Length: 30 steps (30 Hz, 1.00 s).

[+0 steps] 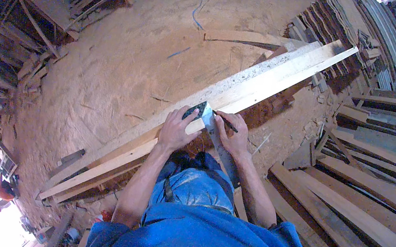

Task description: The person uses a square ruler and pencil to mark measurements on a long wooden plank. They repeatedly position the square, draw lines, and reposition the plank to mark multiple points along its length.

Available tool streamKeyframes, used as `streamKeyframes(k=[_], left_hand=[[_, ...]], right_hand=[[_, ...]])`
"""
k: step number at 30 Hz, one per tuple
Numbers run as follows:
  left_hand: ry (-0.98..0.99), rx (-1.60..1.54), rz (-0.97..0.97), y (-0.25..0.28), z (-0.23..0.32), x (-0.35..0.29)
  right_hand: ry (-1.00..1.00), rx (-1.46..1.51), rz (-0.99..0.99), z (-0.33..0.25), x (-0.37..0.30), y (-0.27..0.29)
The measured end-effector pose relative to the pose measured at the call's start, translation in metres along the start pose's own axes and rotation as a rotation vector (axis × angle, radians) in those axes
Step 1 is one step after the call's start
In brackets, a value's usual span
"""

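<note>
A: Where are the hands right now?

B: Both on the long pale plank [246, 87], which lies slantwise over a stack of boards on the sawdust floor [130, 60]. The left hand [174, 131] lies flat with fingers spread, pressing down a metal square [203, 114] across the plank's near part. The right hand [232, 135] pinches a dark pencil [226, 122], its tip just beside the square's blade.

A: How far along is the marking?

B: I'd judge it's at the line-drawing stage: square seated, pencil at the edge. I can't make out a finished line on the wood. The plank looks whole, no cut showing, so any sawing is yet to come
</note>
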<state>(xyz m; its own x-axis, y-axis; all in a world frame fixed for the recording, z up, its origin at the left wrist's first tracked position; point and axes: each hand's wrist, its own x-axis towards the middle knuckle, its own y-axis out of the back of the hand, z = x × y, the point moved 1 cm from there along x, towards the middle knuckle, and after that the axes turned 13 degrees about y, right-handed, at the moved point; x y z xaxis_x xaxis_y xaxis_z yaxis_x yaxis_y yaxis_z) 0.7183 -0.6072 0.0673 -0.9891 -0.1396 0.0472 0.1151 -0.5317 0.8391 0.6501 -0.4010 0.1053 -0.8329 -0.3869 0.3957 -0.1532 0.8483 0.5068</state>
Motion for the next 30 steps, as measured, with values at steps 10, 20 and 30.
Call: streamKeyframes(k=[10,20,30], left_hand=[[0.042,0.013,-0.029,0.001,0.001,-0.002],[0.06,-0.025,-0.03,0.007,-0.004,-0.006],[0.125,0.059,-0.013,0.053,-0.048,-0.056]], right_hand=[[0.013,-0.19,-0.102,0.006,-0.015,0.028],[-0.416,-0.151,-0.231,0.048,-0.075,-0.034],[-0.473,0.241,-0.328,-0.029,-0.064,-0.079]])
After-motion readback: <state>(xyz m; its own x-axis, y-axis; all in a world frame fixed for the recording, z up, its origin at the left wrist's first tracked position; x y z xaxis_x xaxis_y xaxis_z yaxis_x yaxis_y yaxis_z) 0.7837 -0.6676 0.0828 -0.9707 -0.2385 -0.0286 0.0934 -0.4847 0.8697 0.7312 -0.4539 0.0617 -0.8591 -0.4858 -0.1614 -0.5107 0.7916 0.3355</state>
